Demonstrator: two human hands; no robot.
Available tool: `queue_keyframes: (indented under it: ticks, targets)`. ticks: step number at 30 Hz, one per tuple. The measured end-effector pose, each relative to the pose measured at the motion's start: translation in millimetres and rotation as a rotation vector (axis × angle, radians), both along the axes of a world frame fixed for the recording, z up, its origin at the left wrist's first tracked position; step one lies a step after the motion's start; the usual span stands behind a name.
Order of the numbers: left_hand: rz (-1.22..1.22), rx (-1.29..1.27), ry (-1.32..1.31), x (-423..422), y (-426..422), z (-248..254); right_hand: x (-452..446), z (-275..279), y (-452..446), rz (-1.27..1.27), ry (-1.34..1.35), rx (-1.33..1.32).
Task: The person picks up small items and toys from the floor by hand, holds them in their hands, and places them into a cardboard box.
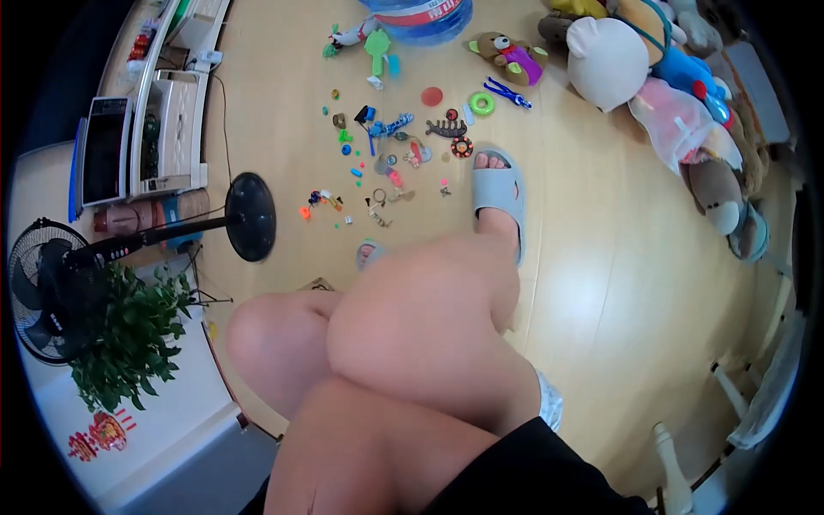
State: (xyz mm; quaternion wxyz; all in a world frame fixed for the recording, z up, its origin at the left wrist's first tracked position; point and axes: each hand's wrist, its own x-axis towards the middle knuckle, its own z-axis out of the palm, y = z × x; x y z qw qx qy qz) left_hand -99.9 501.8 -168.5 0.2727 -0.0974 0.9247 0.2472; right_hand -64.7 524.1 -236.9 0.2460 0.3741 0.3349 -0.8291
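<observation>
Home, plush toys (pixel 608 67), floor fan (pixel 163 235), houseplant (pixel 133 335)

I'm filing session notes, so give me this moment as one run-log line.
hands: both out of view | floor: small toys scattered near grey slipper | beyond: blue bottle, teddy bear | left: fan base

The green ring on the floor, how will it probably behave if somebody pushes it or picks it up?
The green ring lies flat on the smooth-looking floor, so a push would probably slide it. Its round outline suggests it might roll if stood on edge. Small and open-centred, it is likely light.
</observation>
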Motion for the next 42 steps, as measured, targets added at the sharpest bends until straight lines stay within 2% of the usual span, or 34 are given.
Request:
queue_keyframes:
  ticks: [5,15,22,26,33,36,38,40,42]
  targets:
    - [0.076,0.0,-0.079,26.6,23.2,-1.7,27.3,-10.3,34.5,0.043,-0.006,-0.005]
    - [0.033,0.032,-0.078,-17.3,73.9,-9.6,83.4,-11.1,149.4,0.157,0.017,0.072]
    - [0.031,0.054,-0.053,-55.1,109.3,-18.7,62.9,29.2,186.8,0.338,0.178,0.056]
    - [0.041,0.064,-0.044,-68.8,126.1,-20.6,30.7,100.1,205.7,0.507,0.433,0.009]
    - [0.11,0.086,-0.042,-76.3,132.4,-22.1,-23.8,350.8,214.6,0.77,1.183,-0.264]
    - [0.134,0.084,-0.05,-71.3,130.2,-20.7,-30.1,436.5,195.2,0.816,1.342,-0.319]
    - [0.147,0.082,-0.056,-68.7,126.8,-18.6,-27.5,454.9,171.4,0.836,1.383,-0.284]
    - [0.159,0.075,-0.067,-63.7,122.0,-17.7,-22.3,434.8,160.5,0.828,1.417,-0.235]
    - [0.173,0.074,-0.08,-59.9,117.8,-17.0,-44.1,416.9,182.2,0.961,1.531,-0.272]
